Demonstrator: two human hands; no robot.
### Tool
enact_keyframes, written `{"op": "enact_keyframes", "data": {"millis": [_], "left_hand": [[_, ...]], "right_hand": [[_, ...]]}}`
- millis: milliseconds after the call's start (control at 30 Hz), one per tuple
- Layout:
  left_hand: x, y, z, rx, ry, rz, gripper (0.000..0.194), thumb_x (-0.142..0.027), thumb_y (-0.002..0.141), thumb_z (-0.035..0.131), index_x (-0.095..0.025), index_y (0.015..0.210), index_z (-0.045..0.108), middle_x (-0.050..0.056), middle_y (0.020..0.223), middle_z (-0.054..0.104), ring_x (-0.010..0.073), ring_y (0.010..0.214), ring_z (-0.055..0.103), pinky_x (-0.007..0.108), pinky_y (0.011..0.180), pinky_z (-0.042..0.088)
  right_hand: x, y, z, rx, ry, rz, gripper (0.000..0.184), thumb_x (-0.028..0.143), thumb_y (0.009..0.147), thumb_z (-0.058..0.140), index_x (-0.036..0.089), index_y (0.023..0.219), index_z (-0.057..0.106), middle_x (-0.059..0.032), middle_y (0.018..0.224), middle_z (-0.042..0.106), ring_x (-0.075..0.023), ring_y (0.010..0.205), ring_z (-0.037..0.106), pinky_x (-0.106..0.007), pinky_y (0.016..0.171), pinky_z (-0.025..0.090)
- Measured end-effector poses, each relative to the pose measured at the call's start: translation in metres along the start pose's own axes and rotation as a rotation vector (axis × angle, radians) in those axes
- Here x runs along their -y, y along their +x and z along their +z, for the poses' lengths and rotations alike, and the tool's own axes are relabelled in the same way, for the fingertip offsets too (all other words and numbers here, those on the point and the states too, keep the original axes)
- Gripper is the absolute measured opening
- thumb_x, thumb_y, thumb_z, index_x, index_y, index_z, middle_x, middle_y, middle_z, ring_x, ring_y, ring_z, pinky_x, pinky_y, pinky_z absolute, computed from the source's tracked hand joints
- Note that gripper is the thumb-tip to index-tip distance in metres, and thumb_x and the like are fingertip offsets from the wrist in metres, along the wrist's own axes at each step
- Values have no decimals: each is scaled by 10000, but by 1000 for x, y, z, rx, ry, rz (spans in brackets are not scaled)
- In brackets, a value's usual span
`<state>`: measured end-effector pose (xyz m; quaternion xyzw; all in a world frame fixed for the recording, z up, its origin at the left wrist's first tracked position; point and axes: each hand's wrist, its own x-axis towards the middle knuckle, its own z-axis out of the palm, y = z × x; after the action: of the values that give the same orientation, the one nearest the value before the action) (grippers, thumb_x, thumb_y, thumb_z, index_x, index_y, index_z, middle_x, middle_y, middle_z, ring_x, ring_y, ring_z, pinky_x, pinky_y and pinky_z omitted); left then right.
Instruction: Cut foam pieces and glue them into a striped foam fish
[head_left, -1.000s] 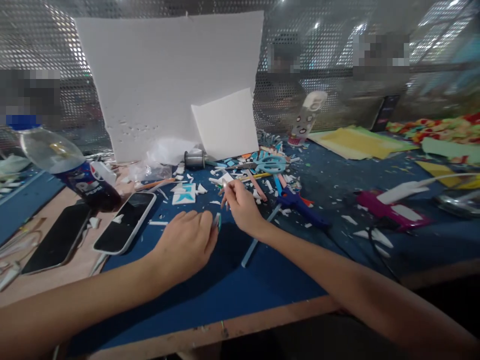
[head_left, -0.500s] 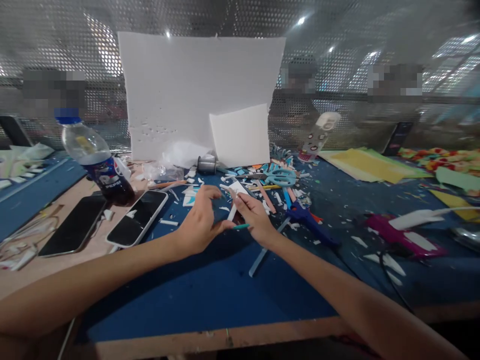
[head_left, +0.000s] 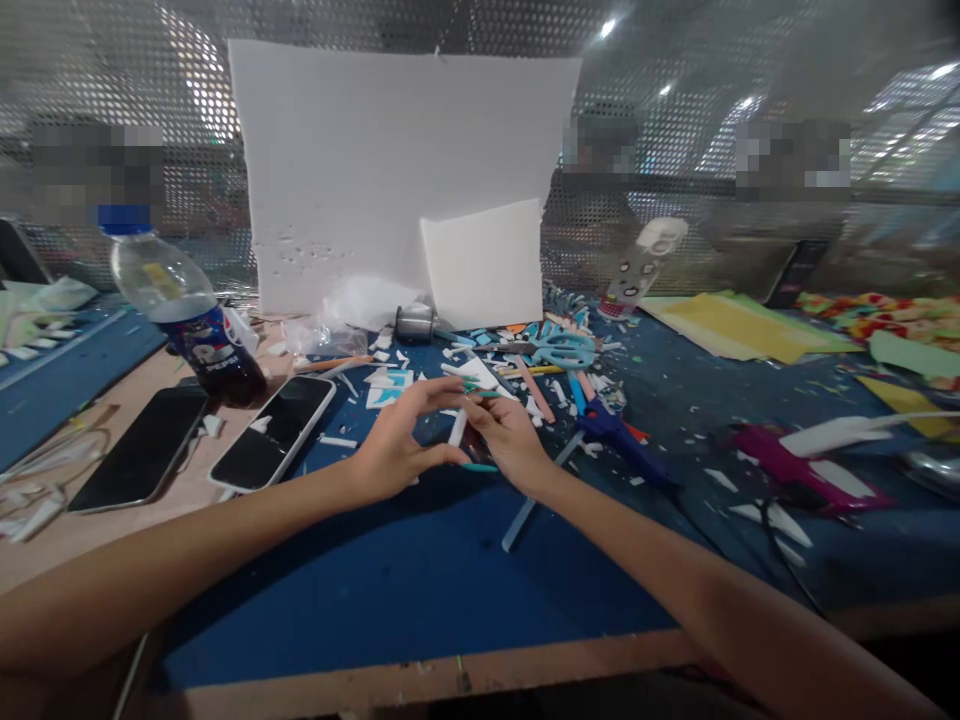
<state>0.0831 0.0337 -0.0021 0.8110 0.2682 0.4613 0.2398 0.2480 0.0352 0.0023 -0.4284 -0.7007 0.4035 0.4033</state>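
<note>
My right hand point(head_left: 512, 440) is closed, its thumb and fingers pinching a small white strip point(head_left: 457, 428) that looks like foam board. Its palm side and the strip's far end are hidden. My left hand point(head_left: 397, 440) curves toward it in a C shape, thumb and fingers apart, the long teal nails reaching my right hand's fingers. Whether the left fingertips touch the strip I cannot tell. Just beyond the hands lie a white piece with blue shapes point(head_left: 388, 388) and a flat white piece point(head_left: 486, 376) among scraps.
Blue-handled scissors point(head_left: 562, 347), a blue glue gun point(head_left: 626, 443) and a glue stick point(head_left: 520, 525) lie nearby. To the left are two phones point(head_left: 274, 435) and a Pepsi bottle point(head_left: 199, 335). A white board point(head_left: 337, 170) stands behind; a magenta tool point(head_left: 787, 465) lies right.
My left hand has turned from a closed, knuckles-up pose to a spread curve and moved in against my right hand. The white strip now shows between them. The view has shifted.
</note>
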Motion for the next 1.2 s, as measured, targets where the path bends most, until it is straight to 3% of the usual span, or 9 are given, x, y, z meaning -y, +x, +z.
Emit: {"op": "enact_keyframes", "data": {"millis": [133,267,367,467,633,733,867,1000,1200], "left_hand": [[-2,3,-2,-93,-21,-40,556,-254,764,726,-180,1214,407,124,1109,648,222,1035,616,410,921,492],[-9,5,-8,-87,-41,-120,478,-199,789,668,-183,1202,427,131,1160,621,148,778,621,333,736,555],[-11,12,-4,-1,-66,-187,460,-150,766,655,-163,1177,448,134,1155,626,88,600,570,266,595,550],[-7,27,17,121,-106,-234,451,-100,722,652,-130,1138,480,143,1127,642,57,511,536,224,499,515],[2,62,65,254,-245,-269,416,-20,634,673,-112,1023,557,119,1035,671,107,633,636,239,571,552],[0,71,73,235,-304,-272,463,-25,613,697,-143,1045,580,108,1113,650,106,659,633,253,613,565],[-1,62,54,118,-351,-291,492,-94,647,712,-168,1108,558,110,1178,632,64,548,571,259,584,565],[2,41,21,-9,-370,-324,511,-183,685,718,-188,1148,503,140,1255,588,101,571,638,308,607,594],[6,3,-22,-178,-264,-324,576,-212,689,735,-202,1187,448,137,1244,592,158,694,689,330,660,602]], "right_hand": [[17,-4,-21,-63,-266,9,572,699,856,212,212,817,509,-41,719,550,-158,641,513,-303,616,455],[27,-31,-75,-165,-641,146,469,569,780,526,186,1049,489,-145,1101,510,-280,1035,470,-401,842,414],[14,-57,-117,-288,-927,346,477,473,687,642,124,984,508,-222,1054,493,-412,1082,402,-546,879,329],[-8,-73,-135,-293,-1098,515,417,354,615,715,94,884,533,-249,980,518,-432,992,461,-527,786,385],[-27,-74,-125,-324,-1269,558,371,242,646,710,78,918,518,-230,987,524,-394,1008,485,-460,787,414],[-23,-76,-122,-346,-1288,488,294,182,697,665,71,913,501,-233,990,508,-355,934,538,-419,743,438],[-13,-85,-133,-342,-1196,314,184,195,792,515,77,928,477,-232,1016,467,-267,746,573,-359,605,453],[-6,-79,-135,-345,-996,85,220,231,731,518,148,926,456,-145,981,468,-261,832,557,-395,721,471],[11,-46,-91,-256,-583,-90,191,364,745,559,201,799,478,-36,752,531,-180,646,551,-338,620,483]]}}
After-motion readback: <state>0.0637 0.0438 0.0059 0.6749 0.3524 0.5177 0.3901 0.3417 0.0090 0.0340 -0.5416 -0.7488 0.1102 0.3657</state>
